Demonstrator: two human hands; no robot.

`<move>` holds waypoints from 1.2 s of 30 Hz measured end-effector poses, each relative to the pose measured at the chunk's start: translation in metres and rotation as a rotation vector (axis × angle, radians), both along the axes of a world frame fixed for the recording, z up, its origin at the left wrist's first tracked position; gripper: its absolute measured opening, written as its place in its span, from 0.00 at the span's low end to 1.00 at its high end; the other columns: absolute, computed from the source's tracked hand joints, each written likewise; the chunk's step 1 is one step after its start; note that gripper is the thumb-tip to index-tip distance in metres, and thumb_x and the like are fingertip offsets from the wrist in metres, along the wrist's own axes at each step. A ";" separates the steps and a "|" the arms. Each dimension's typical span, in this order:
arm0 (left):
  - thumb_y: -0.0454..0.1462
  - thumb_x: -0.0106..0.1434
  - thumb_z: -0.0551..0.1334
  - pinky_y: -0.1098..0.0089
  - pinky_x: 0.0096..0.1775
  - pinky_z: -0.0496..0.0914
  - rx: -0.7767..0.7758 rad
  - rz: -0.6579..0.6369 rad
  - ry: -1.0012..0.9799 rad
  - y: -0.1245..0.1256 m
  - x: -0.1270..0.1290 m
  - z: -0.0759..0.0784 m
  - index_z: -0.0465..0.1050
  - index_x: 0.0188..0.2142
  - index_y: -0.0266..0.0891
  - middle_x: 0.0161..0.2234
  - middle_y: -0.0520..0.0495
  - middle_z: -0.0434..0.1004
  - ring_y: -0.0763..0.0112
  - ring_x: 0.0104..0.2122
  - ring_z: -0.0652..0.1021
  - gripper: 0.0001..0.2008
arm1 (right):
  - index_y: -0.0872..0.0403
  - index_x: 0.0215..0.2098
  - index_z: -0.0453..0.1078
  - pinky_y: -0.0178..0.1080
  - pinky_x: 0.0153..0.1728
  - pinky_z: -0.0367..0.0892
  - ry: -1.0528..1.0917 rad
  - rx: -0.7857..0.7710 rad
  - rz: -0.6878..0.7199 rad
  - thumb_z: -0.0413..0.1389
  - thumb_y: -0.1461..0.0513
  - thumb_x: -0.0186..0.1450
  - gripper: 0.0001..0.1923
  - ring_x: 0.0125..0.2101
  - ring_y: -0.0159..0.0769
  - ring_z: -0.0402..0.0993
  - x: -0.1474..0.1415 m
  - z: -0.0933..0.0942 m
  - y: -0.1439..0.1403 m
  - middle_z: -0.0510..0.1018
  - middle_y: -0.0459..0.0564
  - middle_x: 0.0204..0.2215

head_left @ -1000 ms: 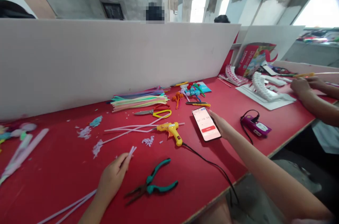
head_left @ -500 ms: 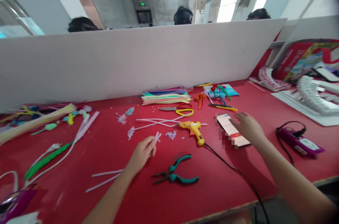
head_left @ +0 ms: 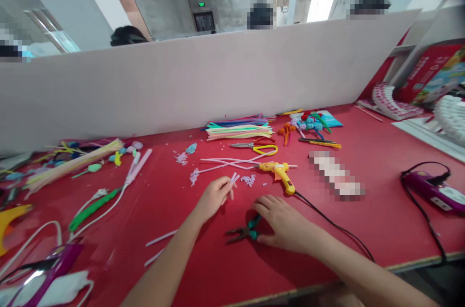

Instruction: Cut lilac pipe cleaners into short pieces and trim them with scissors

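Note:
My left hand [head_left: 215, 199] is closed in a pinch on thin pale purple pipe cleaners [head_left: 234, 178]. Their short ends stick up past the fingertips, and two long tails [head_left: 162, 238] show on the other side of the forearm. Over the teal handles of the pliers [head_left: 238, 234] lies my right hand [head_left: 285, 222], fingers on the upper handle and thumb by the lower one. The palm hides the handle ends; the dark jaws rest on the table, pointing left. Small purple cut pieces [head_left: 248, 180] lie just beyond my left hand.
A yellow glue gun [head_left: 278, 171] lies behind my right hand, its black cord running to the front edge. Scissors [head_left: 267, 149] and bundled pipe cleaners [head_left: 240, 130] are farther back. A blurred-out phone [head_left: 336, 174] lies right. A white partition [head_left: 203, 84] closes off the back.
My right hand has moved left from the phone onto the pliers' handles. The left hand still pinches the pipe cleaners. The view has shifted, so things sit farther right.

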State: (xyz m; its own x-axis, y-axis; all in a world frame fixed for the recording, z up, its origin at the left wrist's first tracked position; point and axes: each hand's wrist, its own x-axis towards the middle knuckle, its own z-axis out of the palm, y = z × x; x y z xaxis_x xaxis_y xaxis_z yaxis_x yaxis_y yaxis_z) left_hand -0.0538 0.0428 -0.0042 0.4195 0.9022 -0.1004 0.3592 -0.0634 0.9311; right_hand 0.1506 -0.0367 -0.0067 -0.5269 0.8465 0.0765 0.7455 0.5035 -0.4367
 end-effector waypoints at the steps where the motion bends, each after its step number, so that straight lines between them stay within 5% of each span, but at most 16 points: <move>1: 0.45 0.60 0.49 0.77 0.19 0.52 -0.004 0.007 -0.018 0.001 -0.002 -0.002 0.65 0.32 0.36 0.20 0.53 0.67 0.81 0.15 0.59 0.16 | 0.52 0.48 0.62 0.43 0.45 0.55 -0.005 -0.005 0.020 0.58 0.54 0.49 0.28 0.44 0.42 0.59 0.001 0.000 -0.004 0.66 0.52 0.43; 12: 0.46 0.59 0.50 0.78 0.18 0.50 -0.090 0.112 -0.057 0.004 -0.027 -0.027 0.65 0.32 0.37 0.19 0.55 0.62 0.80 0.16 0.57 0.14 | 0.52 0.48 0.62 0.43 0.44 0.54 -0.043 -0.051 0.038 0.55 0.55 0.51 0.26 0.42 0.41 0.57 -0.004 -0.007 -0.011 0.64 0.51 0.40; 18: 0.47 0.58 0.51 0.78 0.19 0.52 -0.098 0.157 -0.093 0.008 -0.031 -0.031 0.65 0.31 0.37 0.19 0.55 0.61 0.79 0.16 0.58 0.15 | 0.52 0.47 0.63 0.43 0.44 0.55 0.036 0.091 -0.053 0.55 0.58 0.52 0.23 0.42 0.41 0.59 0.006 0.002 0.004 0.65 0.52 0.42; 25: 0.47 0.57 0.51 0.77 0.18 0.51 -0.059 0.252 -0.122 0.015 -0.036 -0.037 0.66 0.32 0.37 0.17 0.56 0.61 0.79 0.15 0.57 0.15 | 0.55 0.48 0.63 0.44 0.44 0.59 -0.045 0.307 -0.255 0.52 0.56 0.58 0.21 0.43 0.41 0.62 0.021 0.026 0.111 0.67 0.55 0.42; 30: 0.46 0.58 0.50 0.75 0.20 0.55 0.006 0.223 -0.017 0.011 -0.032 -0.041 0.66 0.29 0.37 0.17 0.56 0.62 0.77 0.16 0.61 0.15 | 0.57 0.44 0.65 0.44 0.43 0.62 -0.116 0.299 -0.163 0.52 0.56 0.59 0.17 0.42 0.38 0.65 -0.018 0.006 0.188 0.69 0.53 0.41; 36: 0.45 0.59 0.48 0.74 0.23 0.58 0.064 0.211 0.027 0.009 -0.031 -0.042 0.66 0.29 0.37 0.16 0.56 0.63 0.75 0.18 0.65 0.15 | 0.56 0.47 0.62 0.44 0.39 0.65 -0.174 0.292 -0.129 0.49 0.58 0.62 0.16 0.40 0.35 0.67 -0.036 -0.018 0.211 0.67 0.52 0.44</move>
